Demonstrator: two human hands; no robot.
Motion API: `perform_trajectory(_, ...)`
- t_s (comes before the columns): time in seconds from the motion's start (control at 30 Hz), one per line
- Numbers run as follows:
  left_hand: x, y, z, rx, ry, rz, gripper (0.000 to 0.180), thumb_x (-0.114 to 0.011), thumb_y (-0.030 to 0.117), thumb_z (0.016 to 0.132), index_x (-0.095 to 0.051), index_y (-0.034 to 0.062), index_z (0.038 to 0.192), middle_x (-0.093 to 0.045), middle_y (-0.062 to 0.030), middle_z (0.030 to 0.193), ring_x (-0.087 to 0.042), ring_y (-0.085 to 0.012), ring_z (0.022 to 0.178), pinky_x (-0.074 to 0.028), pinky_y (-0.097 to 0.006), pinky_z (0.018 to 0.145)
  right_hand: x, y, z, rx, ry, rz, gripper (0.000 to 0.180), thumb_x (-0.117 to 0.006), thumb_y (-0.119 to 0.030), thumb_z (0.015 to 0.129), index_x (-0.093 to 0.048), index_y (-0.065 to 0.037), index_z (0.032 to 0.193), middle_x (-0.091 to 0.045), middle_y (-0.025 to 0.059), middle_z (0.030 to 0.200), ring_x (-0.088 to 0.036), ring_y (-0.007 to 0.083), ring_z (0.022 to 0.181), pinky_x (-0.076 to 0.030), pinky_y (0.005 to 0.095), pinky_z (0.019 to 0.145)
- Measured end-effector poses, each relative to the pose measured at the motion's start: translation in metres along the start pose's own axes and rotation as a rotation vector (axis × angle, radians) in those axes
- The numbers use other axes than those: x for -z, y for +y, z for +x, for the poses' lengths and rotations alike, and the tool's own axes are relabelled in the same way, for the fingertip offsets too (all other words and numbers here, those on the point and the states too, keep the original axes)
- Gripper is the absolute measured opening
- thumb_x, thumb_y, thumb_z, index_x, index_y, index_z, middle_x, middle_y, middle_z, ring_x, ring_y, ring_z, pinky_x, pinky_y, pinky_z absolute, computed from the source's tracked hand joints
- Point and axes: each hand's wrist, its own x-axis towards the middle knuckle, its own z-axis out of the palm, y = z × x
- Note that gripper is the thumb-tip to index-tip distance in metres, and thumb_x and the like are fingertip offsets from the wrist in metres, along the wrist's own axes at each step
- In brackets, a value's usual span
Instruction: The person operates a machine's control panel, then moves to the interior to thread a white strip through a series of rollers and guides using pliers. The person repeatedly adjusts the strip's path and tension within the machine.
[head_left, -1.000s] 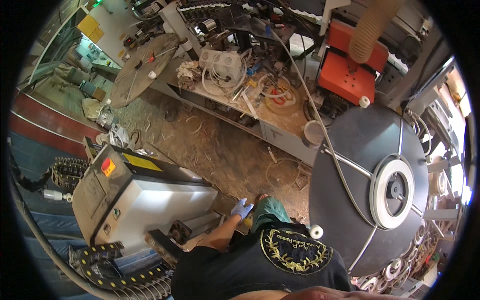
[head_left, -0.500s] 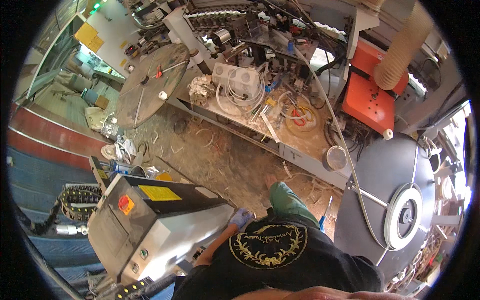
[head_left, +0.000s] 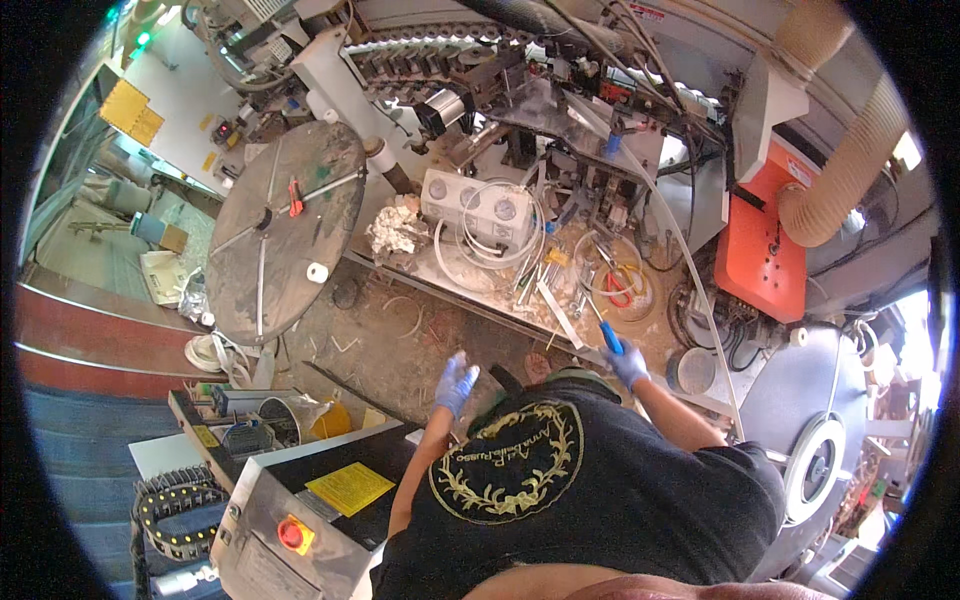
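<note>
Right hand (head_left: 627,362): fingers clasp blue-handled screwdriver (head_left: 611,338) at the table's (head_left: 425,272) near edge | left hand (head_left: 457,385): fingers loosely spread, seemingly nothing inside | advice: grip firmly, point tip away from left hand

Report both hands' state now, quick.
Left hand: open, nothing seen in it.
Right hand: closed, holding the blue-handled tool.

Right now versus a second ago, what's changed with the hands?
Left hand has moved forward from beside the metal cabinet toward the workbench; it looks empty. Right hand has come into view near the bench edge, gripping a blue-handled tool; the moment of grasping isn't shown. Unchanged: white box on the workbench.
</note>
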Motion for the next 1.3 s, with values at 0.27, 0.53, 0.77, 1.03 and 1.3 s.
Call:
perform_trajectory(0.27,0.016,0.074,0.12,-0.075,-0.109,-0.165,0.051,-0.06,0.005,0.085,-0.039,0.0033,0.131,-0.045,-0.0142,0.131,-0.043,-0.0205,0.121,-0.033,-0.032,0.101,-0.014,-0.158,0.02,0.024,-0.012,0.515,0.038,-0.07,-0.037,0.079,-0.06,-0.007,0.101,-0.057,-0.0008,0.075,-0.051,0.0081,0.062,-0.041,0.0244,0.053)
perform_trajectory(0.53,0.063,0.156,0.326,-0.483,-0.144,0.044,0.057,-0.064,0.017,0.083,-0.04,0.0046,0.133,-0.048,-0.0105,0.129,-0.047,-0.0196,0.116,-0.037,-0.032,0.099,-0.074,-0.31,0.04,0.205,0.091,0.823,0.046,-0.068,-0.034,0.081,-0.055,-0.009,0.117,-0.058,-0.0026,0.086,-0.049,0.0063,0.068,-0.04,0.0211,0.055)
perform_trajectory(0.77,0.096,0.241,0.414,-0.259,-0.72,-0.842,0.044,-0.06,0.013,0.087,-0.044,0.0063,0.127,-0.051,-0.0077,0.12,-0.051,-0.0172,0.105,-0.045,-0.033,0.091,-0.127,-0.552,0.051,0.467,-0.281,0.931,0.043,-0.066,-0.037,0.083,-0.054,-0.007,0.111,-0.055,-0.0027,0.086,-0.05,0.0081,0.075,-0.042,0.0246,0.064)
perform_trajectory(1.03,0.098,0.272,0.453,-0.756,-0.332,-0.231,0.05,-0.065,0.015,0.081,-0.046,0.0073,0.126,-0.049,-0.0086,0.121,-0.049,-0.0226,0.11,-0.039,-0.036,0.098,-0.133,-0.513,0.104,0.622,0.034,0.701,0.041,-0.066,-0.042,0.081,-0.063,-0.008,0.103,-0.06,0.0053,0.098,-0.054,0.0134,0.085,-0.046,0.0317,0.071)
perform_trajectory(1.3,0.062,0.366,0.48,-1.287,0.016,0.603,0.055,-0.066,0.038,0.073,-0.051,0.0191,0.122,-0.044,-0.0101,0.128,-0.039,-0.0321,0.12,-0.029,-0.045,0.102,-0.007,-0.377,0.23,0.067,0.368,0.59,0.043,-0.061,-0.05,0.081,-0.06,-0.009,0.095,-0.059,0.0049,0.075,-0.057,0.0151,0.07,-0.047,0.0314,0.062)
